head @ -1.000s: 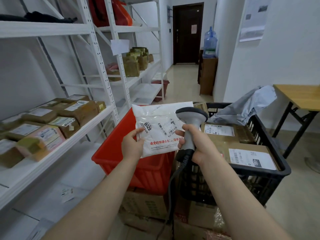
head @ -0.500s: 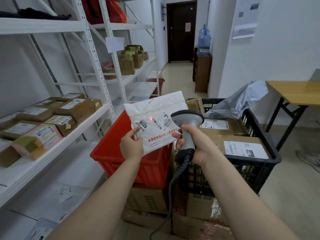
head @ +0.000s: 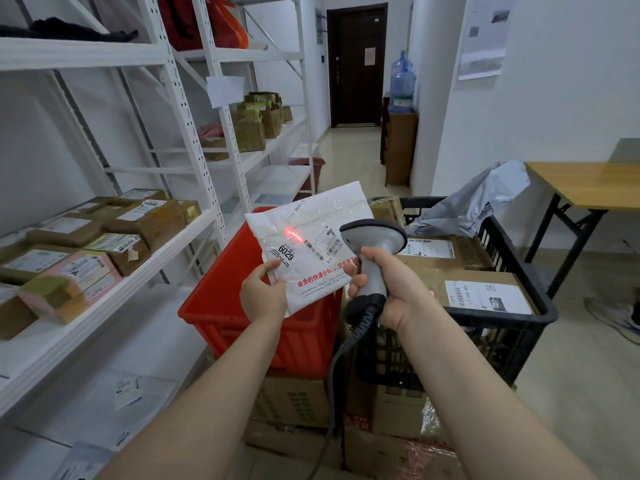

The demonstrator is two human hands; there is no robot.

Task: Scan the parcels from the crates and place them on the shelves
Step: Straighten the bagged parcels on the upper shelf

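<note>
The left hand [head: 263,292] pinches the lower corner of the white parcel [head: 311,244], holding it above the red crate [head: 221,306]. The right hand [head: 391,289] has its grip curled round the scanner [head: 372,237], whose red beam falls on the parcel's label.

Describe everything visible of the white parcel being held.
The white parcel is a flat, glossy, crinkled plastic mailer, held tilted in front of the red crate. Its face carries barcode labels, a black 6029 and a line of red print. The left hand pinches its lower left corner. A red scan light falls near the barcodes. The scanner, gripped by the right hand, overlaps its right edge.
</note>
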